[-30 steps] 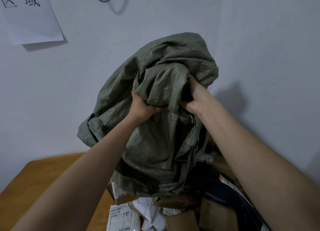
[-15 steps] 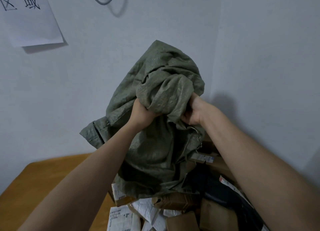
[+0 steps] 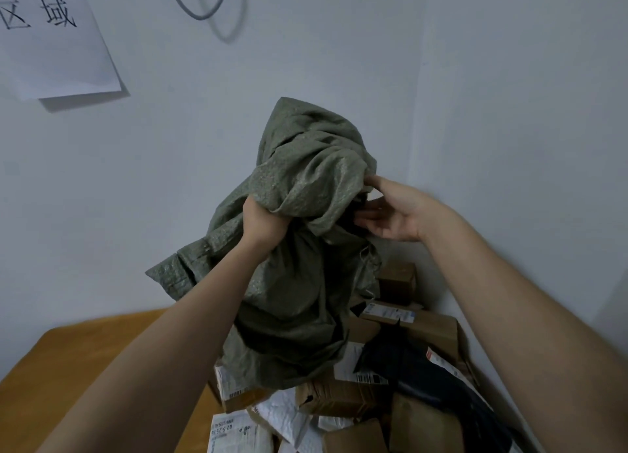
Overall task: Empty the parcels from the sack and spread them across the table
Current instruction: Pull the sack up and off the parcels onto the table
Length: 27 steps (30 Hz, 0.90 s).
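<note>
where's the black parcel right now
In the head view it lies low on the right, the black parcel among brown boxes, just right of the hanging sack.

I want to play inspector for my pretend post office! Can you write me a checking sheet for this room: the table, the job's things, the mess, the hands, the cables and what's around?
Surface: wooden table, bare on the left, parcels heaped on the right by the wall corner.
Job's things: green sack held up over the pile of parcels: brown boxes, white padded bags, a dark bag.
Clutter: nothing seen beyond the parcels.
Hands: left hand grips a bunch of the sack; right hand is open, fingers touching the sack's right side.
Cables: one grey cable hangs in a loop on the wall.
Surroundings: white walls, a paper sign with handwriting at top left.
</note>
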Motion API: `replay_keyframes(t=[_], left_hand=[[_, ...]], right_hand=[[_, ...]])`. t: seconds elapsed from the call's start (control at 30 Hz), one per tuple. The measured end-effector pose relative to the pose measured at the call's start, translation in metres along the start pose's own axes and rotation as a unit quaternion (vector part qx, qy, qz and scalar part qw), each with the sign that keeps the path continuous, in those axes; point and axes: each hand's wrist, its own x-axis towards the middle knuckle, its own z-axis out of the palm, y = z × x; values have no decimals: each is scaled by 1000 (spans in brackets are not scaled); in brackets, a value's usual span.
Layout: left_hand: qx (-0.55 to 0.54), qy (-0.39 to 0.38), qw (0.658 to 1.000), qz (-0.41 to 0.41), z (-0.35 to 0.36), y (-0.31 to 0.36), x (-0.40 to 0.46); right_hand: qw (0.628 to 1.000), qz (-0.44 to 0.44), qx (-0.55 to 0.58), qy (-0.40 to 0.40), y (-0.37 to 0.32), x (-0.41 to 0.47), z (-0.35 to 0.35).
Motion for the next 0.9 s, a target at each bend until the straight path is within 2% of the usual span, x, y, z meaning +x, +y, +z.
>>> replay_keyframes(t=[0.07,0.1,0.17,0.23,0.3,0.37,0.5,0.6,0.73,0.9], left_hand=[[-2,24,1000,-14,-6,1,2],[-3,33,999,-17,-8,2,2],[-4,42,999,-22,-12,3,2],[-9,41,999,-25,-13,3,3],[-23,27,999,-14,-12,7,0],[-41,2,999,5,-9,14,-3],[-56,-32,998,22,-10,26,-8],[-84,-35,996,22,-15,31,-9],[-98,-36,994,41,-18,35,-10],[-92,-44,993,54,-20,37,-9]], right_hand=[[991,-90,-51,82,-2,2,-5],[982,-144,-76,94,-2,4,-10],[962,-230,-143,25,-1,1,-14],[923,-281,-259,-47,3,-5,-8],[865,-330,-378,-32,8,-3,3],[829,-365,-425,10,13,1,14],[830,-379,-403,68,22,8,29],[805,-456,-373,65,26,9,37],[834,-434,-330,82,27,-1,39],[840,-437,-301,117,33,-2,40]])
